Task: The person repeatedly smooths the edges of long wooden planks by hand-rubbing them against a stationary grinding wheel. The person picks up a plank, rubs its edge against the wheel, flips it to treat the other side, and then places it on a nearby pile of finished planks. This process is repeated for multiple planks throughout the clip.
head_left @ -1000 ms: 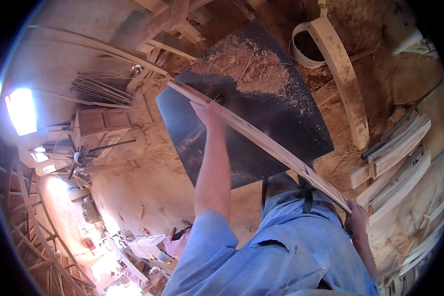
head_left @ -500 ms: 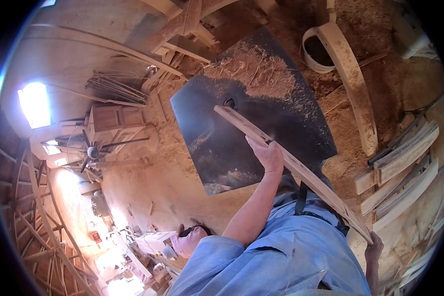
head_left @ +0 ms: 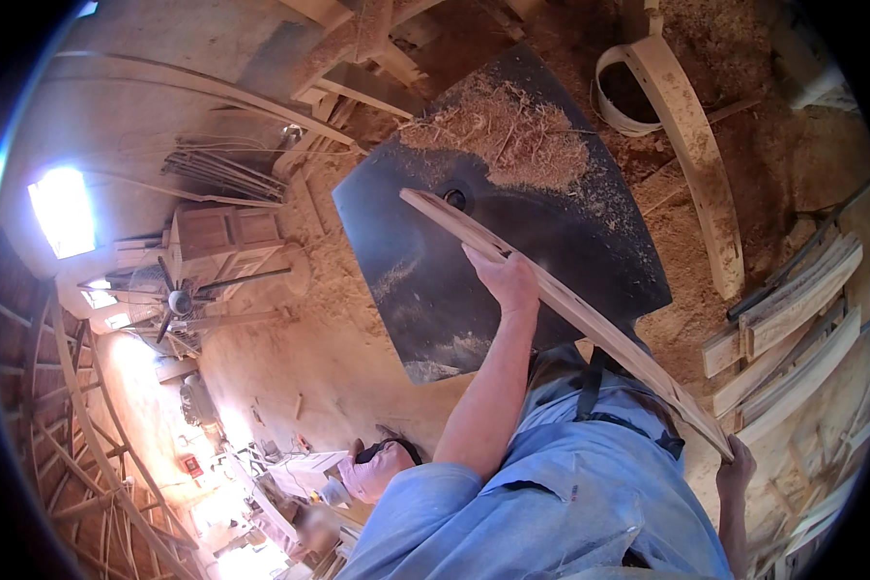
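Observation:
A long pale wooden strip [head_left: 599,333] slants over the dark flat machine table [head_left: 396,280], from the middle of the table down past my right side. My left hand [head_left: 508,280] is wrapped around the strip above the table. At the strip's near end, my right hand [head_left: 736,466] grips it low on the right. Close beside the strip's far end, a round dark spindle [head_left: 453,199] stands up from the table. Whether the wood touches it, I cannot tell. Reddish shavings [head_left: 512,135] are heaped on the far part of the table.
A white bucket [head_left: 632,126] and a curved wooden beam [head_left: 691,145] stand beyond the table at right. Several curved wood pieces [head_left: 802,300] are stacked at far right. Left are a fan [head_left: 179,302] and a wooden cabinet [head_left: 203,230]. Sawdust covers the floor [head_left: 309,358].
The strip has slid a little to the left and away from me, its far end now passing the spindle. My left hand has moved left with it, and both hands keep their hold.

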Available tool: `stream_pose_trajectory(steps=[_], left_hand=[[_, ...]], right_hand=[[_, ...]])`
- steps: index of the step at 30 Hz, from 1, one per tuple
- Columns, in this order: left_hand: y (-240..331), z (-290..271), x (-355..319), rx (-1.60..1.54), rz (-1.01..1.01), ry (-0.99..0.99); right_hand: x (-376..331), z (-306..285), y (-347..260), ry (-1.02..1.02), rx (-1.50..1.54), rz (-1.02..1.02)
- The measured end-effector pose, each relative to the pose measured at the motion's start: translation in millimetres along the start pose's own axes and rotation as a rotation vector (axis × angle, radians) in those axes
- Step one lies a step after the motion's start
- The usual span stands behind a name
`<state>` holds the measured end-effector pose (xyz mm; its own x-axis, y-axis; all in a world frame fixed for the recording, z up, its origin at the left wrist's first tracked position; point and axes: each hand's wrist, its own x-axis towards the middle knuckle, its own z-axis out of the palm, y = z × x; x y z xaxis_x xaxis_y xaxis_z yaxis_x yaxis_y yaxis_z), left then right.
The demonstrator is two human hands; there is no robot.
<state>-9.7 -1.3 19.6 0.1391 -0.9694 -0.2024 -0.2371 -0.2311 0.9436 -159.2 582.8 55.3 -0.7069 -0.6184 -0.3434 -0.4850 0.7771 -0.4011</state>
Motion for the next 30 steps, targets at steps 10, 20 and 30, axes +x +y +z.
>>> stream_pose_trajectory(steps=[10, 20, 30], left_hand=[[-4.1, -20.2, 159.2, -0.140, 0.187, 0.051], [29.1, -46.1, 297.4, -0.133, 0.145, 0.041], [24.6, -109.0, 466.8, -0.108, 0.043, 0.133]], right_hand=[[97.4, 17.2, -151.1, 0.145, 0.103, -0.386], [164.6, 55.7, -254.9, 0.197, 0.048, -0.454], [251.5, 83.9, -376.4, 0.231, 0.038, -0.572]])
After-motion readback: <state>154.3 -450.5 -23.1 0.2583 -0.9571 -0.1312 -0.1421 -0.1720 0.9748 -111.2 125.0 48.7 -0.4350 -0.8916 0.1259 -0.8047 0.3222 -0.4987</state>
